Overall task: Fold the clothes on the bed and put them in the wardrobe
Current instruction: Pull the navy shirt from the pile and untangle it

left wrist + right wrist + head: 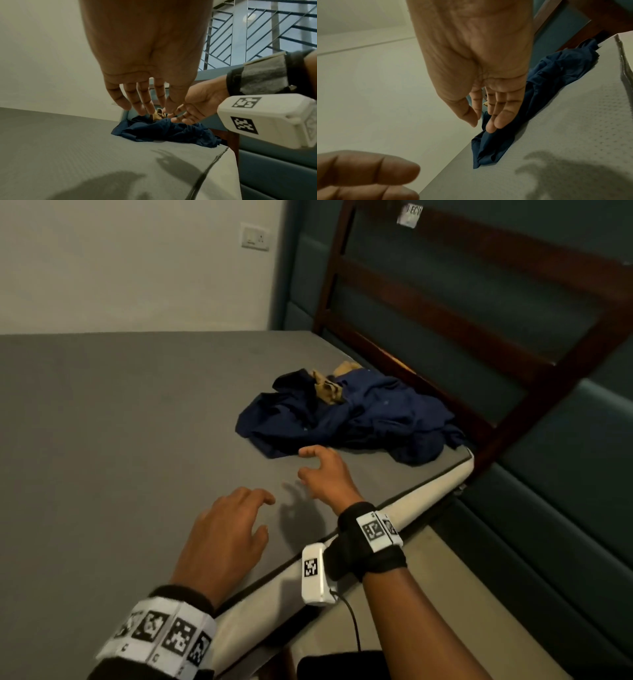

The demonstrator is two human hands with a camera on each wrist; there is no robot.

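Observation:
A crumpled heap of navy blue clothes (352, 419) lies on the grey bed (120, 422) by the headboard, with a tan garment (329, 386) bunched on top of it. My right hand (320, 470) hovers just short of the heap's near edge, fingers loosely spread and holding nothing. My left hand (233, 529) hangs lower and nearer, also spread and empty. In the left wrist view the heap (163, 132) lies past my left hand (142, 105) and the right hand (190, 109). In the right wrist view my right hand (486, 117) hangs over the blue cloth (498, 142).
A dark wooden headboard frame (479, 313) stands against teal padded wall panels (565, 474) at the right. The mattress's pale side edge (411, 501) runs diagonally beneath my right wrist. A wall socket (255, 237) sits on the pale wall behind.

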